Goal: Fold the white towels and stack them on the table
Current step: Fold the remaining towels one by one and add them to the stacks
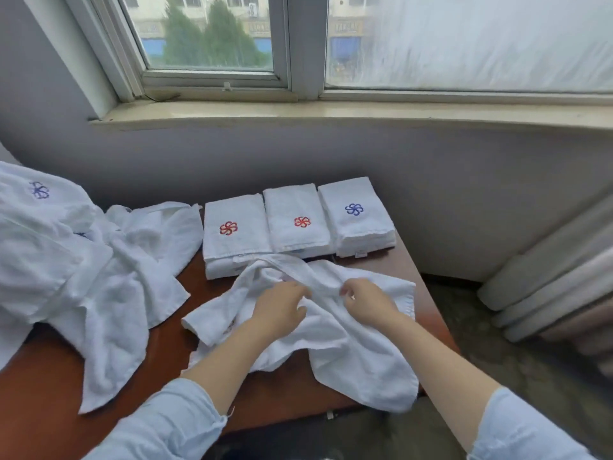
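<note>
The unfolded towel heap runs off the left edge. Fingertips of the left hand and right hand vanish into folds of the crumpled towel.

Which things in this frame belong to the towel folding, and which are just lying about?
In the job: crumpled towel, gripped by left hand and right hand; folded stacks, three in a row; unfolded heap on the left; table.
Just there: window, windowsill, radiator.

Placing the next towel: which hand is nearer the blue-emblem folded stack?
Right. The right hand grips the loose towel directly in front of the blue-emblem stack; the left hand grips it further left, before the middle stack.
</note>
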Demonstrator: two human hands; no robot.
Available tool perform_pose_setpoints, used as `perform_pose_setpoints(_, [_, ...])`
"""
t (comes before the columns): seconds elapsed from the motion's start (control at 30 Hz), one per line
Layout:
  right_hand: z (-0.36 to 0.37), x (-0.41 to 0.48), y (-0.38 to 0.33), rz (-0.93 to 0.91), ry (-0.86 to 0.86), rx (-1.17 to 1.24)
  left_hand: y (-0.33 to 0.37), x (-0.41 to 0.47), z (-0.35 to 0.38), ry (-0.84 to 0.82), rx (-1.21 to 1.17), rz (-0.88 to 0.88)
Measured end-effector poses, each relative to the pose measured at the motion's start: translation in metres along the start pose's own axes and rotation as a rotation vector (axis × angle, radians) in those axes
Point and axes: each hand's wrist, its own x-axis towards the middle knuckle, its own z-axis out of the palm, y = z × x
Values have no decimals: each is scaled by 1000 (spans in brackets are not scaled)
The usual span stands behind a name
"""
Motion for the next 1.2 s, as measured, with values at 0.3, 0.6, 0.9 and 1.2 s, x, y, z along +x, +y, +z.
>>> perform_pose_setpoints(0.3, [59,-29,51,92,-377,-169,9,-3,55,-416,97,-1])
perform_pose_setpoints(0.6, [35,-25,70,249,-360,-450,25,0,58,-529,1,28])
perform_pose_setpoints(0.9, [55,2,-12,-144,-62,-51,-19,-41,43,-87,-253,-200])
perform_pose_setpoints(1.2, [107,30,-122,-497,-153,-34,-117,-105,18,205,-284,-573])
